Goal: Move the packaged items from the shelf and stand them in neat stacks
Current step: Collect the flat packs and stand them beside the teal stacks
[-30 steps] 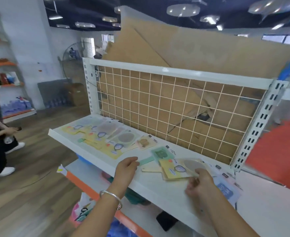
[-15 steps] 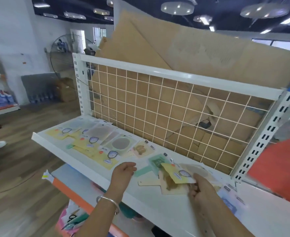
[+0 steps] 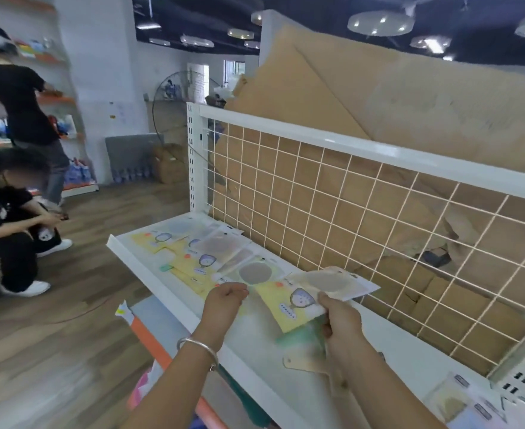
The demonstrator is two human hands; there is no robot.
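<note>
Head view: the right hand (image 3: 341,323) pinches a small fan of packaged items (image 3: 298,300) by their near lower edge, thumb on top and fingers underneath, holding them lifted just above the white shelf (image 3: 168,292). The top one is a yellow card with a clear window, and its long axis runs from the hand up and away to the right, toward the wire grid back panel (image 3: 363,218). The left hand (image 3: 225,300) hangs loosely curled and holds nothing, just beside the near left corner of the held cards, apart from them as far as the blur lets me tell. The remaining packs (image 3: 202,252) lie flat and overlapping on the shelf to the left and farther back, so the left hand is the nearer one to them, while the right is already occupied. A tan paddle-shaped card (image 3: 301,363) lies on the shelf under the right wrist. Judging by this, the next move turns on the left hand steadying the held bundle's free edge or reaching leftward for more.
</note>
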